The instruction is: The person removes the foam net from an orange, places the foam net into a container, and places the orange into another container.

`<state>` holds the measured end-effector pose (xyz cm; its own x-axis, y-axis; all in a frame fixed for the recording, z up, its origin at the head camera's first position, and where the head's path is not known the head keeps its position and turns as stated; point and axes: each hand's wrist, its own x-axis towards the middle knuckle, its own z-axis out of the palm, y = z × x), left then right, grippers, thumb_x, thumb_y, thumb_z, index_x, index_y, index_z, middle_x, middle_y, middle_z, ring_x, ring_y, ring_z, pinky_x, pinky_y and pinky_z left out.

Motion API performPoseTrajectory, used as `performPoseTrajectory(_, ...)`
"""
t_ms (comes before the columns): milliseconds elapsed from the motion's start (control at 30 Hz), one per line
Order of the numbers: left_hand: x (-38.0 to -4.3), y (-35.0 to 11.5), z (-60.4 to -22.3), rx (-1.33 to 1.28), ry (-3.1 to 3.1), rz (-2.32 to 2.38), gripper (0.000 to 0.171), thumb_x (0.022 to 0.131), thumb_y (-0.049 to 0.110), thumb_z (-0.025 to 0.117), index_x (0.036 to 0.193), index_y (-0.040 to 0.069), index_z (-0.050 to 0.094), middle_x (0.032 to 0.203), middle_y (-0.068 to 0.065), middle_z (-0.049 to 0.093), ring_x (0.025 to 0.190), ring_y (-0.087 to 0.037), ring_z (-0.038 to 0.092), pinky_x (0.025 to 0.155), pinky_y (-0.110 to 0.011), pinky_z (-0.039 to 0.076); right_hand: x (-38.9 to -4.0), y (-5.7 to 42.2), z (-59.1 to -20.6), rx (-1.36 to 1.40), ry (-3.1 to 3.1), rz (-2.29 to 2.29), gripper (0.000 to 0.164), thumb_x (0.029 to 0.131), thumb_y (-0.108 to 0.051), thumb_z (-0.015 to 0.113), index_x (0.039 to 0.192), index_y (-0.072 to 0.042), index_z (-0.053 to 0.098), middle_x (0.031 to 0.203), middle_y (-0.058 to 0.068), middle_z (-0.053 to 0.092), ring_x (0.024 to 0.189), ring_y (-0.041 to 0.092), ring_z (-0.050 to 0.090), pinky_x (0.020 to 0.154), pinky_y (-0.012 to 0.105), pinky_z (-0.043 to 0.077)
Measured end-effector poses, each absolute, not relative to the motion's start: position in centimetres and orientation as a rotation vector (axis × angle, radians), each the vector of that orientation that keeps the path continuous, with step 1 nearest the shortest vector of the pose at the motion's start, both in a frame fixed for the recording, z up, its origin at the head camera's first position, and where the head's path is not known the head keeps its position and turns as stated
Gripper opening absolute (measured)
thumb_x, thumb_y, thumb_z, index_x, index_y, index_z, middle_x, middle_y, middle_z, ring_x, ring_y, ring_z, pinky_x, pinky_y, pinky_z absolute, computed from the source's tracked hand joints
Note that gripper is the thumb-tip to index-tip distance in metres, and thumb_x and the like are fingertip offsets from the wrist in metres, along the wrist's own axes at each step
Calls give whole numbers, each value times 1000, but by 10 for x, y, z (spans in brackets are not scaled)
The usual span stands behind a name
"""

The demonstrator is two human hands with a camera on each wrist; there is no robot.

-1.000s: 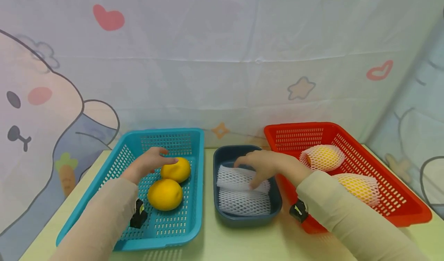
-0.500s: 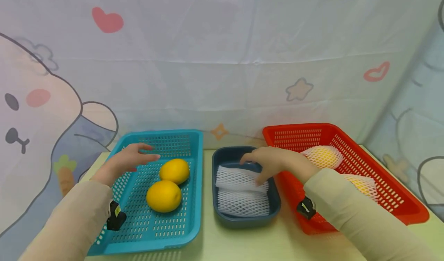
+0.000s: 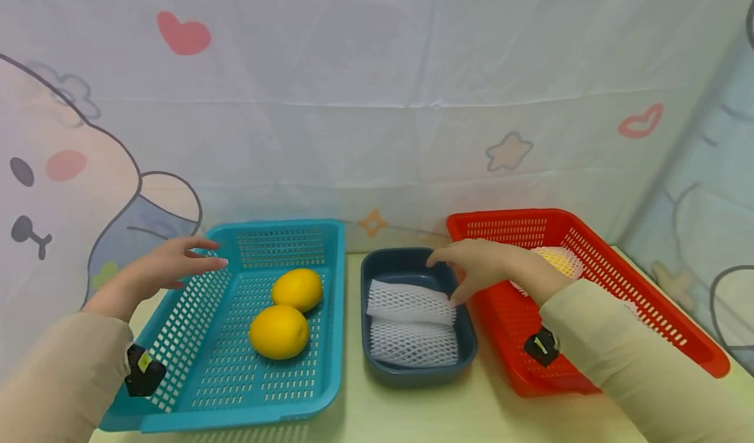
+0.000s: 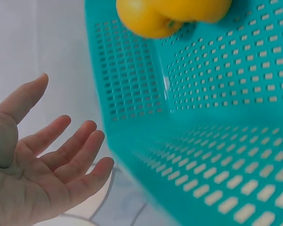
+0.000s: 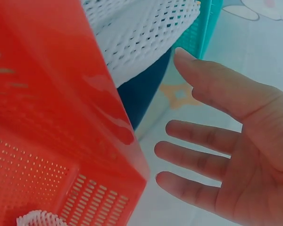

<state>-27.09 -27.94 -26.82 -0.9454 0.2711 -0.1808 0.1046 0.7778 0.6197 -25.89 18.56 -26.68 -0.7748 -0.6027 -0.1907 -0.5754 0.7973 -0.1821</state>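
My left hand (image 3: 167, 266) is over the left rim of the blue basket (image 3: 338, 312), fingers apart and nothing in them. Two yellow lemon-like fruits (image 3: 279, 332) lie inside that basket, away from the hand. My right hand (image 3: 480, 266) hovers between the dark blue bin (image 3: 406, 379) and the red basket (image 3: 518, 220), also holding nothing; its fingers are spread in the right wrist view. White foam net sleeves (image 3: 412, 304) lie in the bin, one behind the other, with my right thumb overlapping the edge of one.
In the red basket sit yellow fruits in foam nets (image 3: 556, 260), largely hidden by my right arm. The three containers stand side by side on a pale table (image 3: 377, 417). Behind them hangs a printed cloth (image 3: 330, 70).
My left hand has moved left, away from the yellow fruits. My right hand has shifted right, off the foam sleeves toward the red basket. The fruits and sleeves have stayed in place.
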Motion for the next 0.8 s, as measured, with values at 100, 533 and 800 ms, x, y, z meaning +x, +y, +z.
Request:
performPoseTrajectory(100, -266, -291, -266, 283, 2744, 911, 75, 94, 42, 52, 142, -7, 23, 138, -37, 28, 118, -50, 38, 88, -61, 42, -259, 189, -266, -919, 2742, -179, 64, 73, -26, 79, 130, -13, 52, 127, 7, 55, 114, 29, 50, 91, 45, 47)
performPoseTrajectory(533, -249, -327, -273, 207, 2754, 859, 73, 95, 36, 52, 137, -14, 21, 136, -43, 24, 117, -54, 37, 79, -51, 51, -258, 200, -263, -910, 2754, -177, 63, 74, -25, 79, 130, -11, 52, 125, 7, 57, 116, 30, 48, 94, 48, 45)
performPoseTrajectory(800, -245, -341, -282, 142, 2626, 901, 76, 95, 33, 54, 135, -19, 16, 132, -47, 20, 108, -47, 51, 80, -46, 53, -258, 211, -263, -860, 2786, -187, 65, 74, -26, 79, 131, -11, 52, 129, 9, 54, 119, 32, 46, 95, 52, 43)
